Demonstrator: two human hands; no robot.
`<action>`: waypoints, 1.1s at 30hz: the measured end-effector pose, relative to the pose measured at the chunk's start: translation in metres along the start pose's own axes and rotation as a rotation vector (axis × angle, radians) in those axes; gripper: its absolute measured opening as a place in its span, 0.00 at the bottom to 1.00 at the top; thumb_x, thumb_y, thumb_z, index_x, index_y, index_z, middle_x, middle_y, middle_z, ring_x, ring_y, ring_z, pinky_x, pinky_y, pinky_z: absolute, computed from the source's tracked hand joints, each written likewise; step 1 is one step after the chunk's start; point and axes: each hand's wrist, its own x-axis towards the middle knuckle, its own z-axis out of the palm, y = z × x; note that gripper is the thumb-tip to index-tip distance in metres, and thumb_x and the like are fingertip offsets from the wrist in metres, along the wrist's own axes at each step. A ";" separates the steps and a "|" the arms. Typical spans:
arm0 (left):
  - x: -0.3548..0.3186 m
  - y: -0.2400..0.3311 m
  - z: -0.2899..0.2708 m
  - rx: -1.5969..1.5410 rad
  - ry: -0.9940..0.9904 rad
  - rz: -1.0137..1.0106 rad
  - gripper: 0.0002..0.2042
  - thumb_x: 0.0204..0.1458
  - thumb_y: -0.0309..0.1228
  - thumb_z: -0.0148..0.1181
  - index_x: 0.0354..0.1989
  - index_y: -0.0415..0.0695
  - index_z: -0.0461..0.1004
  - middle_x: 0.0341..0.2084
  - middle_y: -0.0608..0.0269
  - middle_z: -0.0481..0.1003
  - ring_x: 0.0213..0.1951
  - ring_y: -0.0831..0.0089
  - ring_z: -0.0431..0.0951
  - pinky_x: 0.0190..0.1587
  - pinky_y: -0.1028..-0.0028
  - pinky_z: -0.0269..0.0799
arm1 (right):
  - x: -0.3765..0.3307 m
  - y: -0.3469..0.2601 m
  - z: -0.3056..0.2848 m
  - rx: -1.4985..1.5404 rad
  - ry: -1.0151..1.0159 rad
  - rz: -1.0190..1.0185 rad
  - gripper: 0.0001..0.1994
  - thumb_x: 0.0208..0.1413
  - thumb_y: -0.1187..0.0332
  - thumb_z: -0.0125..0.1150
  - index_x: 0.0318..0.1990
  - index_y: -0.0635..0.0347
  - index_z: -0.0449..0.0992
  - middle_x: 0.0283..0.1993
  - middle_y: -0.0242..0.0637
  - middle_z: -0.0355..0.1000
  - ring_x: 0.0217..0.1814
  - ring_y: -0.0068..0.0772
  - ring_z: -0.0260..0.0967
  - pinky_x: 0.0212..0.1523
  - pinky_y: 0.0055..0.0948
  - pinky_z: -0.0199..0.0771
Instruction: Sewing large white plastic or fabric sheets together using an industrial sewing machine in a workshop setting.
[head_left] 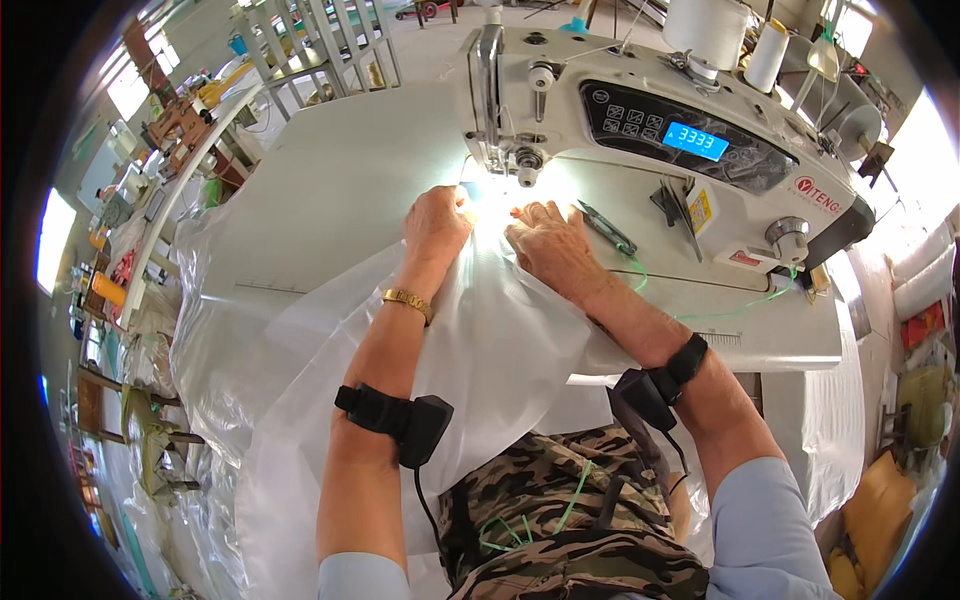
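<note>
A sheet of thin white fabric [490,340] runs from under the sewing machine head down over my lap. My left hand [438,222] is closed on its gathered edge, just left of the bright needle area. To the right of the needle, my right hand [548,246] bends its fingers down onto the same fabric, thumb and fingertips gathered at the cloth. The glare of the lamp hides the needle and presser foot. Beside my right hand, slim dark thread snips [608,228] tied to a green cord lie on the machine bed.
The white sewing machine [690,120] with a lit blue display stands across the far right of the table [350,150]. White thread cones [766,55] rise behind it. Clear plastic sheeting [205,330] hangs over the left edge. A metal rack [320,45] stands beyond.
</note>
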 end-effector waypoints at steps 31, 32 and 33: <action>0.040 -0.013 0.010 0.169 -0.096 0.136 0.08 0.48 0.30 0.54 0.32 0.38 0.76 0.26 0.45 0.76 0.32 0.46 0.77 0.35 0.57 0.72 | 0.011 0.001 0.011 -0.168 0.079 -0.061 0.06 0.52 0.69 0.54 0.35 0.54 0.77 0.45 0.37 0.72 0.54 0.36 0.68 0.51 0.42 0.66; 0.039 -0.012 0.011 0.204 -0.047 0.171 0.07 0.48 0.28 0.55 0.32 0.38 0.75 0.27 0.46 0.77 0.32 0.47 0.77 0.36 0.57 0.72 | 0.009 0.003 0.009 -0.153 0.023 -0.059 0.07 0.51 0.70 0.55 0.37 0.54 0.78 0.48 0.38 0.72 0.56 0.37 0.67 0.53 0.46 0.65; 0.037 -0.011 0.010 0.242 0.002 0.205 0.06 0.47 0.27 0.56 0.31 0.38 0.75 0.29 0.48 0.77 0.33 0.48 0.77 0.37 0.58 0.72 | 0.009 0.004 0.008 -0.137 -0.032 -0.059 0.09 0.50 0.71 0.56 0.39 0.55 0.78 0.51 0.38 0.71 0.59 0.37 0.66 0.56 0.49 0.64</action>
